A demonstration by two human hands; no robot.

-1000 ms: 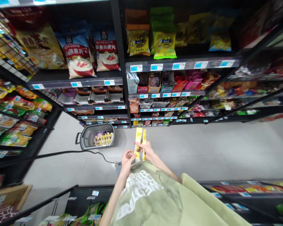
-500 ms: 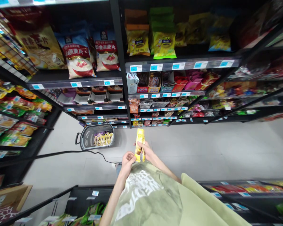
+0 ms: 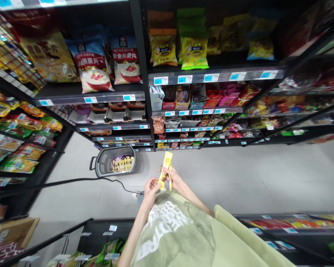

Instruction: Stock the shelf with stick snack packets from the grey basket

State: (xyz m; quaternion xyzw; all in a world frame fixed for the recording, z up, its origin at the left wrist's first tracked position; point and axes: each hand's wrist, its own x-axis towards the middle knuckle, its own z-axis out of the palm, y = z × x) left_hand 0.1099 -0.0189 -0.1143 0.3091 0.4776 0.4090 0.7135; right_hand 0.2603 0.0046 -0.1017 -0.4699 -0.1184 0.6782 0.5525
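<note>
In front of my body I hold slim yellow snack packets. My right hand (image 3: 174,177) is closed around the middle of one long yellow snack packet (image 3: 167,160), its thumb across the front. A second yellow packet (image 3: 170,184) shows behind it, partly covered by the same fingers. My left hand (image 3: 150,188) pinches the lower end of the long packet between thumb and curled fingers. The packet leans, its top end to the right. On the floor to the left, apart from both hands, a grey shopping basket (image 3: 100,163) holds several yellow-and-purple packets (image 3: 123,163).
Black shelving stands ahead, with oatmeal bags (image 3: 96,66), yellow snack bags (image 3: 195,52) and small boxes (image 3: 183,94). Hanging packets (image 3: 23,165) line the left side. A black cable (image 3: 80,180) runs across the aisle near the basket. A cardboard box (image 3: 13,231) sits at lower left.
The long yellow packet has tilted, its top end moving right and its lower end slightly left. Both hands keep hold of it; the basket stays where it was.
</note>
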